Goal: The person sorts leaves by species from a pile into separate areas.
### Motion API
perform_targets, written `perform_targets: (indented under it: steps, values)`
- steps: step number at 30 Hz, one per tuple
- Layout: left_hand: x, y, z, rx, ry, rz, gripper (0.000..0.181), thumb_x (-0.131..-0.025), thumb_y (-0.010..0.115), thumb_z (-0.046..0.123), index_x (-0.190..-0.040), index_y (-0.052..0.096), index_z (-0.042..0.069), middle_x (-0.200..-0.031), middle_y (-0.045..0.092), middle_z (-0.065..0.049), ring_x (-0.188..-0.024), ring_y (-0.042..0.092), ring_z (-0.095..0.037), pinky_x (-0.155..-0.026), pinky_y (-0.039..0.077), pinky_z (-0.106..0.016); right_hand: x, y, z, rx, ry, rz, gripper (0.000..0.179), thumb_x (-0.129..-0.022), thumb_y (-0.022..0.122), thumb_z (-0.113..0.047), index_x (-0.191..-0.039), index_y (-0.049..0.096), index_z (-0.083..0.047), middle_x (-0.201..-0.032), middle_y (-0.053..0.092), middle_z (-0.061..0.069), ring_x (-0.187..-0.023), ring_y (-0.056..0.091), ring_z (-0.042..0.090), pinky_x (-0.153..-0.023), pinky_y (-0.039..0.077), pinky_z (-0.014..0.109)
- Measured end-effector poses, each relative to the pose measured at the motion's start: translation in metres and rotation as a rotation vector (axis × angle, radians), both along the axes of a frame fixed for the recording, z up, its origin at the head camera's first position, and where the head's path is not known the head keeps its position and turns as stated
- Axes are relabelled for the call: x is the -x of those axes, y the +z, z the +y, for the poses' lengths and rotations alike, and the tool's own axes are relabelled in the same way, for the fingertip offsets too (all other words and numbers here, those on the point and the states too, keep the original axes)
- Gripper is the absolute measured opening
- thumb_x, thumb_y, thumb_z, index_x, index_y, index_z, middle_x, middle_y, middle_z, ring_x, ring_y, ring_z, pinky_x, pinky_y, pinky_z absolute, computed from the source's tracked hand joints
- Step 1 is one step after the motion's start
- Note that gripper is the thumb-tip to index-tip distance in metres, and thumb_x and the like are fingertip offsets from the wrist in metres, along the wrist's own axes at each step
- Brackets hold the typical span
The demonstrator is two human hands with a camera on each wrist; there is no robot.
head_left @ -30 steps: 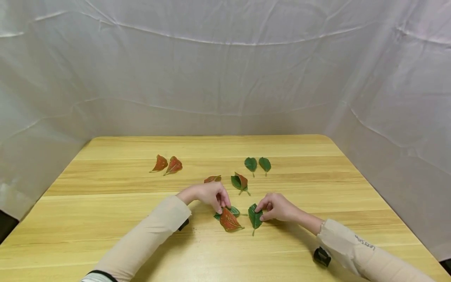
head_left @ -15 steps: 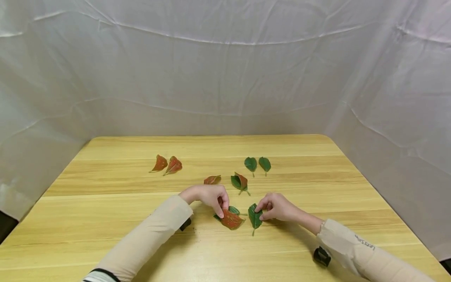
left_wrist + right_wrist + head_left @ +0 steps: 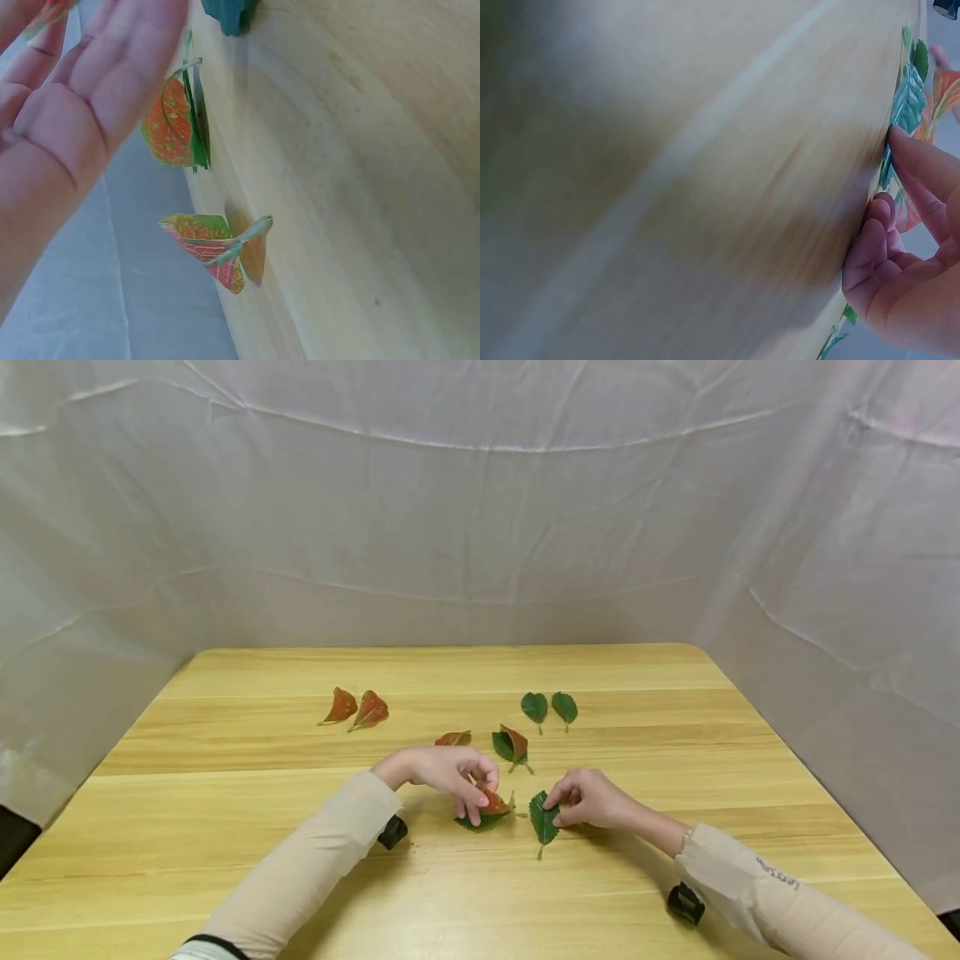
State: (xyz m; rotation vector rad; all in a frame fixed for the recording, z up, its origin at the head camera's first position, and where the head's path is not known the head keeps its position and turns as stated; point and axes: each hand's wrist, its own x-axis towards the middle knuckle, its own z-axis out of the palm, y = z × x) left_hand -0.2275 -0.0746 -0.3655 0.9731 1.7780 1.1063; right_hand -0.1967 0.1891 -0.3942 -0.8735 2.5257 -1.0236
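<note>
In the head view my left hand (image 3: 442, 770) pinches a red leaf (image 3: 494, 802) between thumb and fingers, over a green leaf (image 3: 478, 822) that lies on the table. A bit of that red leaf (image 3: 54, 9) shows at the top corner of the left wrist view, mostly cut off. My right hand (image 3: 596, 799) holds the edge of another green leaf (image 3: 543, 831), stem towards me, with thumb and forefinger. From the right wrist, this green leaf (image 3: 907, 105) appears flat along the tabletop, the fingertips right at it.
Behind my hands lie a curled red leaf (image 3: 453, 739) and a red leaf (image 3: 517, 742) overlapping a green leaf (image 3: 501, 746). Farther back are two red leaves (image 3: 370, 711) on the left and two green leaves (image 3: 534, 707) on the right. Pale cloth (image 3: 465, 527) surrounds the wooden table (image 3: 262, 827).
My left hand has lifted and turned the red leaf, which lay spread over the green one, so more of the green leaf's near side shows. My right hand stays put on its green leaf.
</note>
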Motion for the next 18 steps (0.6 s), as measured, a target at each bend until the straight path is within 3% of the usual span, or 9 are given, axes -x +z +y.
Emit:
perform_targets:
  steps: [8,11,14,18]
  values:
    - [0.002,0.002,-0.002,-0.082,0.086,0.031,0.008,-0.082,0.056,-0.008,-0.086,0.053,-0.002,-0.073,0.060,-0.010,-0.068,0.062,-0.025,-0.063,0.049,-0.043,0.001,-0.002,0.000,-0.003,-0.004,-0.001,0.014,-0.070,0.074,-0.004,-0.083,0.070,-0.003,-0.077,0.052,0.001,-0.067,0.046,0.009,-0.059,0.042,0.022]
    - [0.004,0.003,-0.004,-0.098,0.153,0.037,0.013,-0.080,0.057,-0.010,-0.090,0.052,-0.004,-0.069,0.059,-0.005,-0.064,0.059,-0.023,-0.058,0.048,-0.034,0.001,-0.001,0.000,-0.008,-0.007,0.000,0.014,-0.070,0.074,-0.003,-0.083,0.070,-0.003,-0.077,0.052,0.000,-0.066,0.045,0.009,-0.059,0.042,0.022]
    - [0.006,0.005,-0.007,-0.113,0.216,0.055,0.020,-0.080,0.059,-0.007,-0.098,0.051,-0.004,-0.069,0.060,-0.002,-0.059,0.054,-0.018,-0.051,0.038,-0.025,0.000,-0.001,0.000,-0.011,-0.008,0.002,0.013,-0.070,0.074,-0.004,-0.083,0.070,-0.003,-0.077,0.052,0.000,-0.066,0.045,0.009,-0.058,0.042,0.022]
    - [0.009,0.007,-0.013,-0.167,0.277,0.057,0.025,-0.080,0.060,-0.006,-0.102,0.048,-0.003,-0.069,0.060,-0.001,-0.057,0.048,-0.012,-0.050,0.033,-0.023,0.000,0.000,0.000,-0.012,-0.006,0.003,0.013,-0.070,0.074,-0.004,-0.082,0.070,-0.003,-0.076,0.052,0.000,-0.066,0.045,0.009,-0.058,0.042,0.022]
